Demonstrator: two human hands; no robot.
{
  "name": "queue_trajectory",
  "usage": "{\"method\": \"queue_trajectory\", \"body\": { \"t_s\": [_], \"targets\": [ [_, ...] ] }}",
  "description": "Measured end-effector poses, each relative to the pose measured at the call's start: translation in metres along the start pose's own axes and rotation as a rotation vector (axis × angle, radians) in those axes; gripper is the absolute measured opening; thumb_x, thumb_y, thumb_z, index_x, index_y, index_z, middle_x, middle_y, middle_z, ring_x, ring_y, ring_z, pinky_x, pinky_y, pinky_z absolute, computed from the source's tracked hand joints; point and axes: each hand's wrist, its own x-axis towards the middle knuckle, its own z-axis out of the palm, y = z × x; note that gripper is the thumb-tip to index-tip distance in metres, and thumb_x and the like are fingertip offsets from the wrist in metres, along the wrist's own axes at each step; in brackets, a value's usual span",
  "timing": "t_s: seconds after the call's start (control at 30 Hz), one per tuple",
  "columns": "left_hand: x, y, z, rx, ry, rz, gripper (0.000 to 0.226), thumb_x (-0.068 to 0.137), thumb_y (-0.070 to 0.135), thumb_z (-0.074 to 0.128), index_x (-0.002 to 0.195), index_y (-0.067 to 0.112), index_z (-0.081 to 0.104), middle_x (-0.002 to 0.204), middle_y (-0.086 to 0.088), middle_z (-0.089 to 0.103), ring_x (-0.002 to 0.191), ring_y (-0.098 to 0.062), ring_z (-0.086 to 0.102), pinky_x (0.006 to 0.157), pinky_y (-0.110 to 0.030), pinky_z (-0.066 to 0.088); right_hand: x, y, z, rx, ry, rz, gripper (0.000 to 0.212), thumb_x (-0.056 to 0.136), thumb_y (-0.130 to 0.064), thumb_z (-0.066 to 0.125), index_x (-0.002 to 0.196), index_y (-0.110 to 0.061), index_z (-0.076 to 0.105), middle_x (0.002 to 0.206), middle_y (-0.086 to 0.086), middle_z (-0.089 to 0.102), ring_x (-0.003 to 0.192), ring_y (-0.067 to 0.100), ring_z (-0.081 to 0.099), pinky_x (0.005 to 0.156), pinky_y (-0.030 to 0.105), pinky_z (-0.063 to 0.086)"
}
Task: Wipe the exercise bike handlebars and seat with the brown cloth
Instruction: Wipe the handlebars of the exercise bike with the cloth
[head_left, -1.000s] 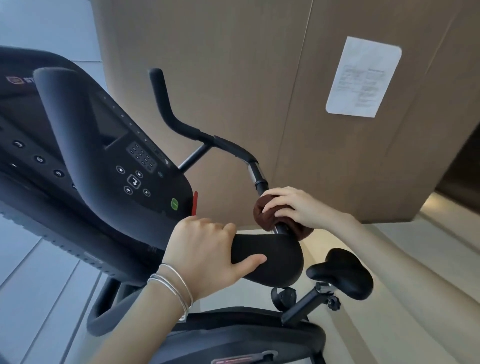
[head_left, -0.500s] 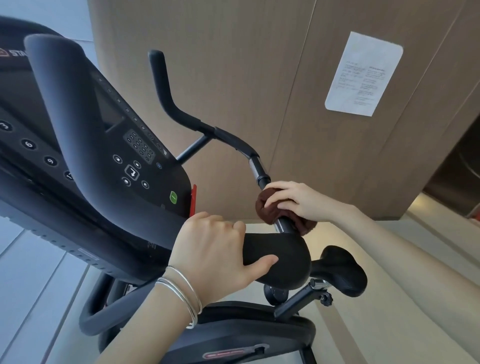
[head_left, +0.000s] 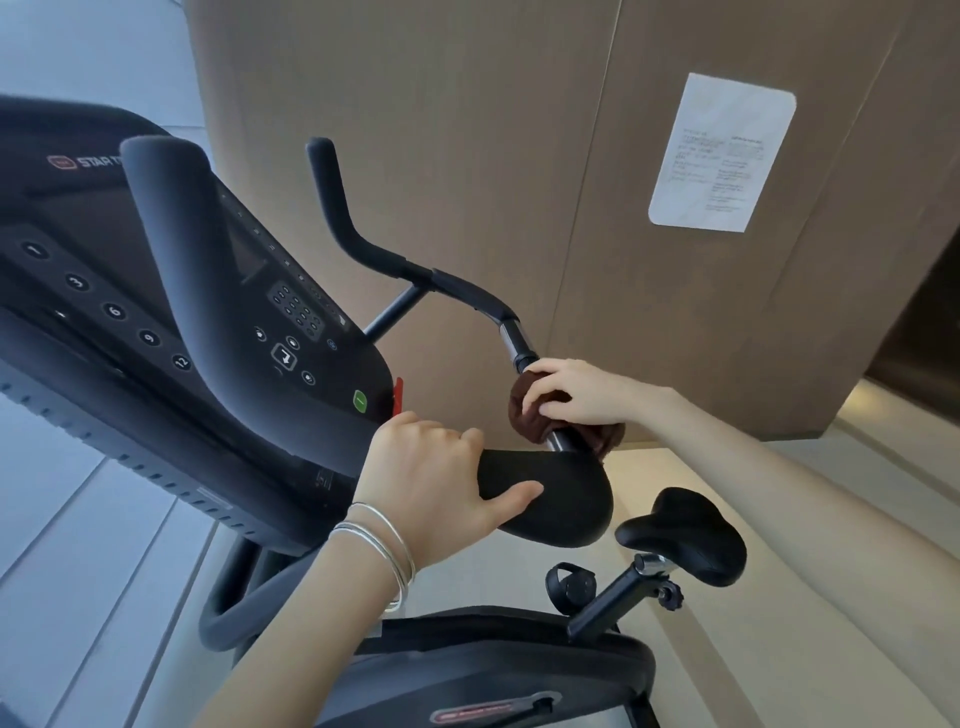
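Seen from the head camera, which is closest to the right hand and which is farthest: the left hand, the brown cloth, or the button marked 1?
1. brown cloth, gripped under the right hand on the handlebar.
2. left hand, lower left, holding the black pad.
3. button marked 1, on the far-left console.

Surroundings: wall, notice, neighbouring machine, floor.
Brown wood-grain wall panels (head_left: 467, 156) fill the background, vertical seams visible. A white paper sheet (head_left: 722, 153) with rounded corners is stuck flat on the right-hand panel; print too small to read. At left, a black machine console (head_left: 78, 270) carries round buttons numbered 1, 3, 6, 9, 12 and partial lettering "STAR T". Pale grey floor tiles (head_left: 78, 545) lie lower left; a dark recess (head_left: 924, 322) sits at the right edge.
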Motion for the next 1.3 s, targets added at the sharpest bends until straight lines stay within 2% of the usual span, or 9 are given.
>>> {"method": "queue_trajectory", "body": {
  "t_s": [0.1,0.3,0.47,0.57,0.7,0.9,1.03,1.2,1.3],
  "targets": [
    [0.001,0.001,0.001,-0.006,-0.003,-0.006,0.073,0.071,0.078,-0.002,0.067,0.024,0.046,0.049,0.012,0.036,0.050,-0.008,0.043,0.064,-0.022,0.035,-0.023,-0.002,0.006,0.072,-0.013,-0.030,0.012,0.085,-0.048,0.050,0.089,-0.048,0.062,0.140,-0.011,0.039,0.126,0.009,0.032,0.103,0.037,0.027],
    [0.001,0.000,0.001,0.009,-0.011,-0.015,0.078,0.071,0.078,-0.001,0.071,0.024,0.054,0.052,0.010,0.046,0.054,-0.010,0.051,0.068,-0.024,0.041,-0.020,-0.005,0.006,0.079,0.092,-0.064,0.012,0.088,-0.032,0.058,0.095,-0.035,0.068,0.125,-0.006,0.048,0.110,0.008,0.044,0.101,0.035,0.037],
    [0.001,-0.001,0.003,-0.005,-0.010,-0.020,0.083,0.071,0.080,-0.005,0.072,0.024,0.058,0.055,0.010,0.053,0.056,-0.010,0.054,0.073,-0.027,0.046,-0.050,0.007,0.020,0.173,0.479,0.004,0.016,0.086,-0.017,0.064,0.099,-0.022,0.071,0.120,-0.001,0.057,0.107,0.007,0.051,0.096,0.013,0.033],
    [0.001,0.000,0.004,-0.009,-0.007,-0.020,0.083,0.071,0.079,-0.006,0.074,0.027,0.059,0.056,0.010,0.055,0.057,-0.009,0.055,0.072,-0.026,0.044,-0.086,0.025,0.029,0.208,0.627,0.130,0.018,0.083,-0.015,0.068,0.100,-0.021,0.071,0.122,-0.001,0.058,0.109,0.010,0.052,0.096,0.017,0.033],
    [0.003,0.001,0.005,0.021,-0.002,-0.038,0.082,0.073,0.076,-0.004,0.085,0.032,0.064,0.062,0.012,0.064,0.063,-0.008,0.059,0.072,-0.024,0.042,-0.120,0.044,0.056,0.230,0.525,0.231,0.021,0.080,-0.016,0.071,0.100,-0.021,0.071,0.123,-0.005,0.058,0.109,0.012,0.054,0.096,0.023,0.037],
    [0.015,0.039,0.013,0.027,-0.031,-0.101,0.081,0.072,0.076,-0.005,0.090,0.033,0.062,0.073,0.016,0.064,0.068,-0.006,0.060,0.068,-0.025,0.042,-0.084,0.030,0.104,0.655,0.614,0.173,0.022,0.079,-0.018,0.072,0.096,-0.030,0.062,0.105,-0.013,0.061,0.098,0.000,0.055,0.084,0.008,0.039],
    [0.028,0.067,0.019,0.041,-0.065,-0.185,0.084,0.073,0.080,-0.002,0.095,0.034,0.064,0.079,0.018,0.067,0.073,-0.005,0.062,0.070,-0.024,0.044,-0.053,0.055,0.103,0.905,0.652,0.161,0.025,0.078,-0.018,0.074,0.092,-0.032,0.060,0.105,-0.004,0.064,0.101,0.012,0.059,0.087,0.024,0.047],
    [0.039,0.087,0.025,0.095,-0.086,-0.337,0.073,0.077,0.078,0.018,0.086,0.031,0.073,0.070,0.016,0.070,0.065,-0.008,0.066,0.066,-0.029,0.050,-0.002,0.087,0.096,0.995,0.621,0.098,0.023,0.078,-0.017,0.074,0.092,-0.029,0.059,0.104,0.001,0.063,0.101,0.017,0.058,0.088,0.029,0.048],
    [0.042,0.097,0.025,0.137,-0.112,-0.412,0.072,0.078,0.077,0.021,0.088,0.030,0.074,0.071,0.015,0.071,0.068,-0.010,0.067,0.074,-0.032,0.051,0.018,0.104,0.090,0.949,0.601,0.039,0.023,0.077,-0.018,0.074,0.092,-0.027,0.059,0.102,0.000,0.062,0.099,0.014,0.057,0.084,0.017,0.045]
  ]
}}
